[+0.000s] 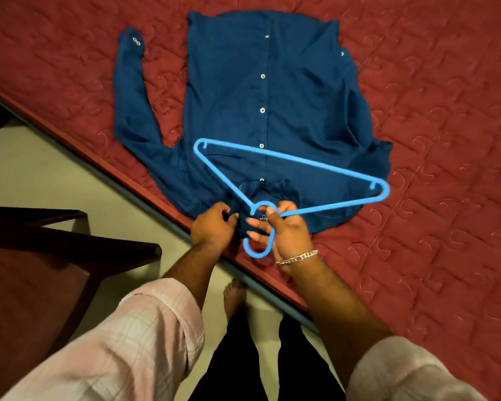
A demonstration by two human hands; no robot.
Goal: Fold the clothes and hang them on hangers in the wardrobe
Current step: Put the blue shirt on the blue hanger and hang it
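Observation:
A dark blue button-up shirt (261, 91) lies flat on the red quilted bed, buttoned, collar toward me at the bed's edge, one sleeve stretched out on the left. A light blue plastic hanger (289, 160) lies over the shirt's upper chest, its hook pointing at me. My right hand (287, 230) grips the hanger at the neck, fingers curled round the base of the hook. My left hand (213, 225) pinches the shirt's collar fabric just left of the hook.
The red quilted bed (431, 82) fills the upper right; its edge runs diagonally from upper left to lower right. A dark wooden chair (49, 250) stands on the pale floor at my left. My bare foot (235, 296) is beside the bed edge.

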